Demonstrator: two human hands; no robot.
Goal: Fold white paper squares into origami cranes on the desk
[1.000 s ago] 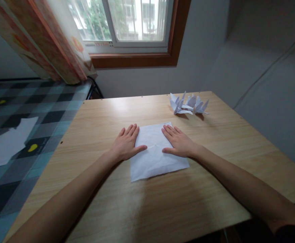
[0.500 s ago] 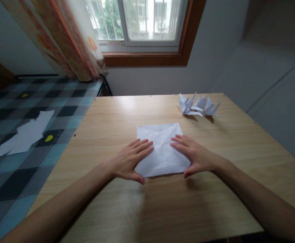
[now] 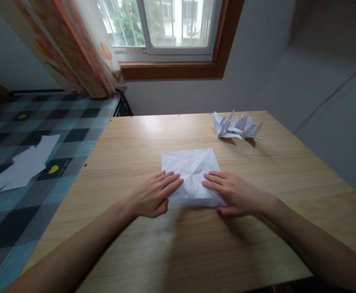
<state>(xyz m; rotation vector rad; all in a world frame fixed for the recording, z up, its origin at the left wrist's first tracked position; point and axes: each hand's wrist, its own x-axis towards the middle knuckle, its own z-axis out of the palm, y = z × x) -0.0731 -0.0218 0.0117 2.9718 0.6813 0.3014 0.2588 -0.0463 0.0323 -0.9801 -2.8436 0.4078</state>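
A creased white sheet of paper (image 3: 193, 173) lies before me, its creases running across the middle. My left hand (image 3: 156, 193) covers the sheet's left side, with the fingers close together on top and the thumb tucked in by the near left corner. On the right side, my right hand (image 3: 233, 193) holds the sheet in the same way, its thumb at the near right corner and partly hidden under the hand. Between the hands the near edge looks slightly raised.
Several folded white paper cranes (image 3: 237, 126) stand at the back right of the wooden table (image 3: 129, 142). To the left, cut white paper pieces (image 3: 25, 165) lie on a checked bedspread (image 3: 16, 219). A window (image 3: 178, 24) and a curtain (image 3: 80, 44) are behind.
Both thumbs have drawn in from a spread position to the sheet's near corners. The fingers have slid slightly toward me, and the near edge has shifted. The whole view has moved a little.
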